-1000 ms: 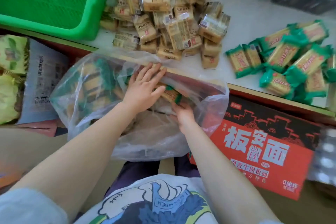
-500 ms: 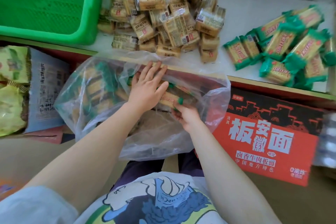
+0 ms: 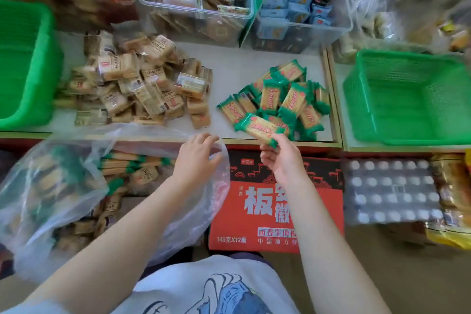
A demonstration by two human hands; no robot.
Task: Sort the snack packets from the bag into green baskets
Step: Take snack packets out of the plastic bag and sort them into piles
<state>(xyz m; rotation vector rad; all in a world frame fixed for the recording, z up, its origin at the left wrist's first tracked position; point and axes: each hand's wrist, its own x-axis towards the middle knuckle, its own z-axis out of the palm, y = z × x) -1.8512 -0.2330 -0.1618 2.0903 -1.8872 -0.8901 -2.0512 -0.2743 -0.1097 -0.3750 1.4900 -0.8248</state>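
The person wears a white short-sleeved T-shirt (image 3: pixel 204 285) printed with a blue-and-white cartoon drawing, dark trousers (image 3: pixel 244 255) just beyond its hem, arms bare.

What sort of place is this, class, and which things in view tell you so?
Probably a small shop or its stockroom: clear bins of wrapped snacks, a sealed noodle carton, and loose piles of brown packets and green packets beside green baskets.
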